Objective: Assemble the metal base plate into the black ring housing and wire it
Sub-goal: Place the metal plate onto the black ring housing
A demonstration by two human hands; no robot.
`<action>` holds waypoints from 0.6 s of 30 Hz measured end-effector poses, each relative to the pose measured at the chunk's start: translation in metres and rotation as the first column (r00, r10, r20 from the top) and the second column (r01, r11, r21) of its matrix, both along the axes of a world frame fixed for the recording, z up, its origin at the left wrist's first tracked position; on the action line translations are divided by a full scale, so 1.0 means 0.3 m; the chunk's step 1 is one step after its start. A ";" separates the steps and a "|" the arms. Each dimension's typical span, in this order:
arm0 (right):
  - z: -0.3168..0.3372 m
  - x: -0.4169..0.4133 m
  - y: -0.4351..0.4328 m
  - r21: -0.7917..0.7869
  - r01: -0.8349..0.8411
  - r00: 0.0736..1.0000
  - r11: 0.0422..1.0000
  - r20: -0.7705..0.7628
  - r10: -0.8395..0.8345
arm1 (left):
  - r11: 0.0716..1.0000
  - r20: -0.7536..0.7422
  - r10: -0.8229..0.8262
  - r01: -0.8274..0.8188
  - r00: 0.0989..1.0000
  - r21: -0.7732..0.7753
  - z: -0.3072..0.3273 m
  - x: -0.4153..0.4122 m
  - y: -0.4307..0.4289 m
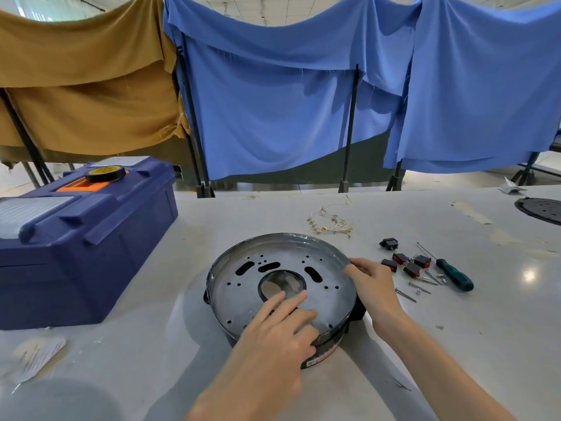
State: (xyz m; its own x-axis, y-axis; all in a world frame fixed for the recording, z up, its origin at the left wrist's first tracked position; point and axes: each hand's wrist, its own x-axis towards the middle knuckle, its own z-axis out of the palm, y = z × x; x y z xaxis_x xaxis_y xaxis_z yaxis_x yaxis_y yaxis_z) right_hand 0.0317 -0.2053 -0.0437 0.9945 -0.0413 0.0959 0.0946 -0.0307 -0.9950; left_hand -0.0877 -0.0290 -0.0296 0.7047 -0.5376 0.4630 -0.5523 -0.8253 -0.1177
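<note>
On the pale worktable (pixel 440 344) the metal base plate (pixel 243 288) sat in the black ring housing (pixel 332 347), left hand (pixel 279 326) pressing flat, right hand (pixel 370 279) pinching its rim; seating seemed unfinished, wiring next.

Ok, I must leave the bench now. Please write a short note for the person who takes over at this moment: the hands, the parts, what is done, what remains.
Left hand: open, straight fingers press on the round grey metal base plate near its centre hole.
Right hand: grips the plate's right rim.
Done: the plate lies in the black ring housing on the white table. I cannot tell if it is fully seated.
Thin wire bundle, black and red switches, loose screws and green-handled screwdriver lie to the right, untouched.
Left: fastening and wiring.
</note>
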 end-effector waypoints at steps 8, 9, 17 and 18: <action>0.012 -0.001 -0.020 -0.036 -0.069 0.998 0.997 -0.012 0.068 | 0.993 -0.432 0.042 -0.086 0.901 -0.083 0.033 0.012 0.022; 0.016 0.002 -0.023 -0.053 -0.075 0.997 0.996 -0.013 0.074 | 0.990 -0.498 0.088 -0.129 0.863 -0.050 0.038 0.016 0.037; 0.015 0.017 -0.027 -0.073 -0.124 0.992 0.990 -0.044 0.121 | 0.979 -0.513 0.206 -0.174 0.833 0.111 0.028 0.043 0.054; 0.014 0.016 -0.028 -0.073 -0.115 0.992 0.991 -0.059 0.111 | 0.978 -0.522 0.207 -0.172 0.827 0.115 0.028 0.047 0.057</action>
